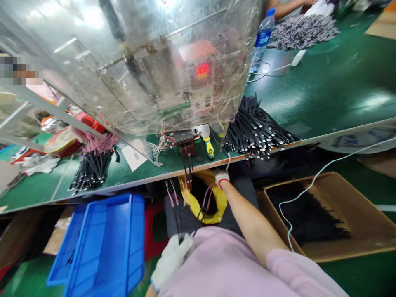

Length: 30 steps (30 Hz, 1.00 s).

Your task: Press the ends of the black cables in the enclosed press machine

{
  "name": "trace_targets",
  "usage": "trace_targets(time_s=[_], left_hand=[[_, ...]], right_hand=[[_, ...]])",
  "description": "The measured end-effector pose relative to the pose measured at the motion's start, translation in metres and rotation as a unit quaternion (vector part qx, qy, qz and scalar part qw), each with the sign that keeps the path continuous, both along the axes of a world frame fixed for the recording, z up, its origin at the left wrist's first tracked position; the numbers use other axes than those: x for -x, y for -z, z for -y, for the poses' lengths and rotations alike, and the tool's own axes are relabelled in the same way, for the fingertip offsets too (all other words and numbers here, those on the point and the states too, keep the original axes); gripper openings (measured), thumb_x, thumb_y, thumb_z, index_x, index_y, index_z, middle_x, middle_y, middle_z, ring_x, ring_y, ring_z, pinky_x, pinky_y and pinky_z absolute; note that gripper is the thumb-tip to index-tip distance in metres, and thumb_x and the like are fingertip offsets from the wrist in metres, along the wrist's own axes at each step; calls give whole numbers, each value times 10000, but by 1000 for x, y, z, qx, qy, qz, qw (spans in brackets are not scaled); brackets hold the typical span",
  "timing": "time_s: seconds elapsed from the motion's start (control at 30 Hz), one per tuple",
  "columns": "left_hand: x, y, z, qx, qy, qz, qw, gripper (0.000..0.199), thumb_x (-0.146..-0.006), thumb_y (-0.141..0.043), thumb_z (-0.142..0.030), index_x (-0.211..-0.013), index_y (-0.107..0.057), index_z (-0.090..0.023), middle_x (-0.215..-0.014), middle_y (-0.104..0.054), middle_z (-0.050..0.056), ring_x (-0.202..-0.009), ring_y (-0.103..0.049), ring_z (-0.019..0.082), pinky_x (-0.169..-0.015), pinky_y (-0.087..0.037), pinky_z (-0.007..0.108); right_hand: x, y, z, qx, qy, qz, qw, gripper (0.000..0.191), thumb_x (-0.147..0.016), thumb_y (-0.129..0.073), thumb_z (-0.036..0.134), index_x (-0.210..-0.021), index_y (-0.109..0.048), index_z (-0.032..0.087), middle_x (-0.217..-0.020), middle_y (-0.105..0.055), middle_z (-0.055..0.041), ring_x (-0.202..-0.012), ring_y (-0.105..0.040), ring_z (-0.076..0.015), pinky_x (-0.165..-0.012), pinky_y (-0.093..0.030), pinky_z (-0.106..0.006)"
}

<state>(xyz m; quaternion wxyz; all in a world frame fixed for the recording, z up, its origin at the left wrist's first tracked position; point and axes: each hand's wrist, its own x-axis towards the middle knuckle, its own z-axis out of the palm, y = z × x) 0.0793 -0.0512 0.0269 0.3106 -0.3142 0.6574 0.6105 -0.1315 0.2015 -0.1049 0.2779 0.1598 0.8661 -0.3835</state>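
Note:
My left hand [173, 260], in a white glove, is closed round several black cables [179, 220] with pink wire ends, held over my lap. My right hand [222, 177], also gloved, is at the table's front edge beside a yellow bag [193, 205]; its fingers are too small and partly hidden to make out. Between the hands, the bag lies open on my lap. Above it, a small dark red device [187, 148] sits at the table edge with dark leads hanging down. A yellow-green handled scraper [209, 147] lies right of the device.
A clear plastic-covered machine guard [161, 62] looms over the green table [340, 90]. Black cable bundles [258, 132] lie right, others [91, 171] left. Blue trays [107, 243] stand lower left, a cardboard box [365, 222] lower right. A bottle [262, 37] and another person's arm [284, 8] are behind.

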Motion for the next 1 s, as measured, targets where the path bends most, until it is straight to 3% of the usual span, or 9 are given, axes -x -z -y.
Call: trace_targets(time_s=[0.13,0.23,0.33,0.43,0.5,0.6,0.67,0.8,1.0], left_hand=[[-4,-3,21,-156,-101,17,983,473,-639,-822,-428,-1017,-663,-192,-747,-615,30,-559,-534,118,-474,-371,204],[24,-6,13,-233,-198,-32,952,783,-601,-859,-230,-1290,-503,-336,-773,-573,-22,-615,-572,99,-441,-366,131],[67,-17,-9,-318,-220,-84,918,609,-742,-757,-210,-1284,-512,-344,-644,-419,-65,-485,-446,37,-360,-271,76],[108,-28,-32,-364,-217,-120,898,304,-846,-639,-185,-1145,-602,-230,-579,-273,-90,-391,-268,13,-324,-232,72],[130,-29,-46,-376,-193,-150,894,291,-854,-617,-156,-1143,-596,-187,-570,-235,-96,-384,-235,18,-315,-218,76],[152,-22,-62,-369,-134,-201,898,471,-805,-683,-189,-1252,-534,-189,-566,-263,-102,-396,-249,27,-323,-207,85],[158,-16,-70,-334,-94,-226,910,567,-755,-745,-269,-1269,-515,-199,-544,-288,-109,-397,-264,29,-334,-198,95],[155,-15,-74,-207,-29,-238,949,636,-660,-789,-482,-1159,-554,-164,-464,-325,-119,-362,-290,31,-334,-164,111],[140,-17,-71,-100,7,-216,971,692,-627,-686,-709,-1022,-607,-146,-405,-329,-107,-332,-332,55,-309,-174,131]], right_hand=[[-14,-19,-17,-30,-78,5,996,344,-889,-564,425,-999,-681,120,-1011,-685,-131,-911,-651,-215,-817,-503,-357],[-37,-38,-7,-34,-121,-12,992,362,-798,-627,468,-907,-736,140,-883,-724,-138,-837,-680,-251,-726,-489,-309],[-55,-68,-5,-44,-131,-73,988,356,-735,-666,420,-1020,-723,214,-970,-732,-92,-941,-668,-264,-765,-467,-300],[-62,-119,-29,-21,-142,-121,982,218,-805,-571,365,-882,-730,237,-812,-733,-47,-750,-675,-210,-680,-452,-276],[-58,-158,-57,-22,-127,-173,976,229,-846,-514,341,-809,-711,230,-730,-711,-33,-640,-639,-172,-641,-433,-260],[-30,-211,-99,-145,-56,-276,948,269,-887,-449,332,-846,-692,225,-864,-711,-58,-788,-637,-201,-713,-419,-278],[0,-233,-119,-252,-13,-304,919,305,-910,-399,320,-917,-687,222,-911,-703,-80,-844,-637,-229,-729,-419,-302],[64,-242,-135,-350,-5,-293,890,325,-903,-406,298,-1033,-678,177,-1075,-657,-150,-955,-623,-279,-783,-444,-349],[125,-218,-133,-351,22,-284,892,384,-840,-503,300,-1100,-664,68,-1169,-597,-254,-1123,-545,-365,-887,-434,-443]])
